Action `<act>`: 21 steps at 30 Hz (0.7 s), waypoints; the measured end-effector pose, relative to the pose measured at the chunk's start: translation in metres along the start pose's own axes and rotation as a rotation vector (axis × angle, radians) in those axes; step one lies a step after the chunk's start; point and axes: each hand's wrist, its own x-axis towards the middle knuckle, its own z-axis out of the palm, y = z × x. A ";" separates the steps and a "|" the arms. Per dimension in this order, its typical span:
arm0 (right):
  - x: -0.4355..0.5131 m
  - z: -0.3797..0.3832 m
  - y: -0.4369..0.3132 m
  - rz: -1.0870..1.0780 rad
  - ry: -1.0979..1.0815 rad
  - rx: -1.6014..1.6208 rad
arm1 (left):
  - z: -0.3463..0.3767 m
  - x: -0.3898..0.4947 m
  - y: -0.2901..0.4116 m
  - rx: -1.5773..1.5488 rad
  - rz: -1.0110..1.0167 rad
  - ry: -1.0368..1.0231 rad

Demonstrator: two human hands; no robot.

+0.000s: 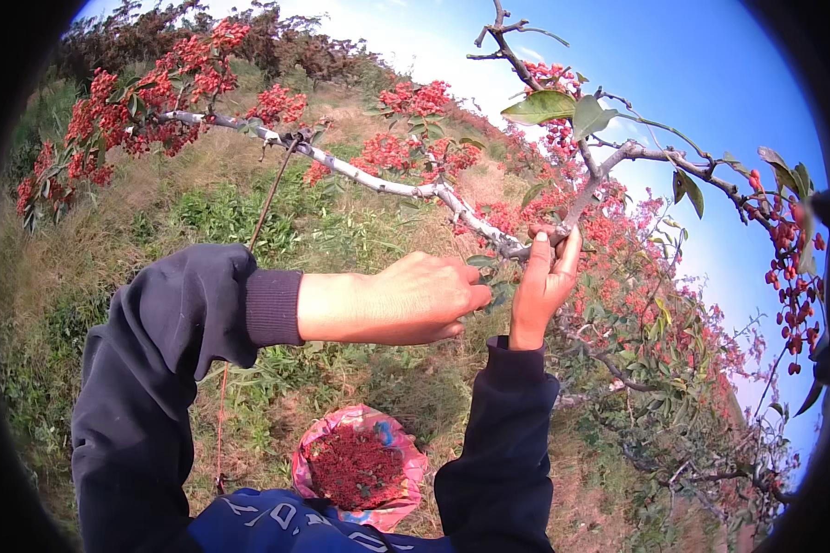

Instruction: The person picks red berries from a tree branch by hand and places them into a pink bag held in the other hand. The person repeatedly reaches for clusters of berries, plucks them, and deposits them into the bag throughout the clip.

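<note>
My right hand reaches up from below and grips a grey, forked branch, with fingers behind it and the thumb in front. Just left of it is my left hand, back towards me and fingers curled. Its fingertips are hidden, so whether they pinch anything does not show. A few green leaves hang beside those fingers. From the fork a pale limb runs to the upper left, bearing clusters of small red berries that look like Sichuan pepper. More red berries sit behind the limb.
Low before me stands a container with a pink patterned plastic lining, filled with picked red berries. A thin brown stick or cord hangs from the limb. Berry-laden twigs droop at the right. Grass and weeds cover the ground.
</note>
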 end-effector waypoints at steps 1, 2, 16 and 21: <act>0.000 0.000 -0.001 -0.006 -0.004 -0.010 | 0.004 -0.006 -0.005 -0.053 0.005 -0.082; -0.002 0.000 0.001 0.008 -0.010 0.003 | 0.006 -0.008 -0.012 -0.055 -0.015 -0.038; -0.026 -0.001 -0.002 0.065 0.037 0.024 | -0.105 0.071 -0.084 -0.672 0.112 0.521; -0.028 0.006 -0.001 0.070 0.038 0.020 | -0.117 0.095 -0.098 -0.539 0.274 0.286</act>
